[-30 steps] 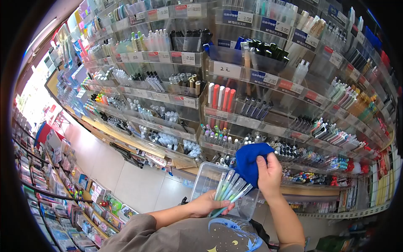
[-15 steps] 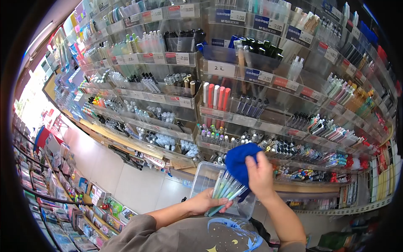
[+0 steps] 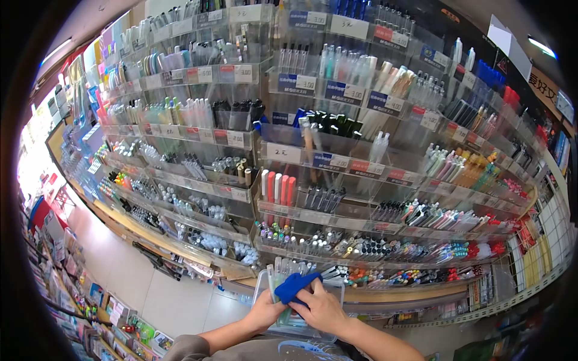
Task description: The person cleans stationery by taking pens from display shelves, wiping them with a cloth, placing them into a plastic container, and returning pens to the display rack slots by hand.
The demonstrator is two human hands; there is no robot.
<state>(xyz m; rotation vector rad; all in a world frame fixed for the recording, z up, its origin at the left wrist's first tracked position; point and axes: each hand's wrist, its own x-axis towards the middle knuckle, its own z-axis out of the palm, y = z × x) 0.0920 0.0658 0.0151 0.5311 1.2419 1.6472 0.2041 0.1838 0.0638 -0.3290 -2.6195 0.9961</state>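
Observation:
My left hand (image 3: pixel 267 311) is closed around a bundle of pale green and clear pens (image 3: pixel 274 278), which stand roughly upright in it. A blue cloth (image 3: pixel 295 287) lies against the pens, gripped by my right hand (image 3: pixel 322 308). Both hands are close together in front of my body. Beneath them is a clear plastic box (image 3: pixel 337 295), partly hidden by my hands and forearms; some pens show inside it.
A tiered clear pen rack (image 3: pixel 337 222) with price tags (image 3: pixel 284 153) fills the space ahead. Its wooden ledge (image 3: pixel 409 295) runs just beyond the box. Tiled floor (image 3: pixel 174 301) and a shelf of packaged goods (image 3: pixel 90 307) lie to the left.
My view has tilted up, so the rack sits lower in the picture. My right hand has brought the blue cloth down beside my left hand, against the pens, which now stand more upright.

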